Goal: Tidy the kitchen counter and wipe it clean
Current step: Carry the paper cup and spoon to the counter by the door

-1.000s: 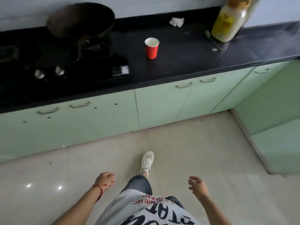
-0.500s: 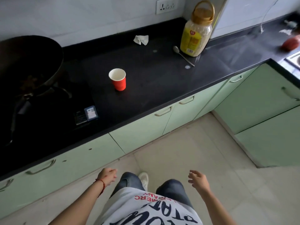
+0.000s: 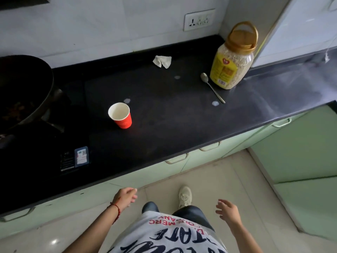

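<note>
A black kitchen counter (image 3: 164,136) runs across the view. On it stand a red paper cup (image 3: 120,115), empty and upright, and a clear jar with a gold lid (image 3: 232,61) at the back right. A metal spoon (image 3: 211,86) lies beside the jar. A crumpled white tissue (image 3: 162,61) rests near the back wall. Small white spots (image 3: 215,103) dot the surface. My left hand (image 3: 125,198) hangs below the counter's front edge, fingers loosely curled, holding nothing. My right hand (image 3: 227,210) is lower right, fingers spread and empty.
A dark wok (image 3: 23,92) sits on a black stove (image 3: 36,152) at the left. Pale green cabinet drawers (image 3: 182,163) with handles run under the counter. A second green cabinet (image 3: 300,161) juts out at the right. A wall socket (image 3: 199,20) is above.
I have stepped closer to the counter and the view has swung right, so the cup, spoon and jar look nearer. Both hands stay low and empty.
</note>
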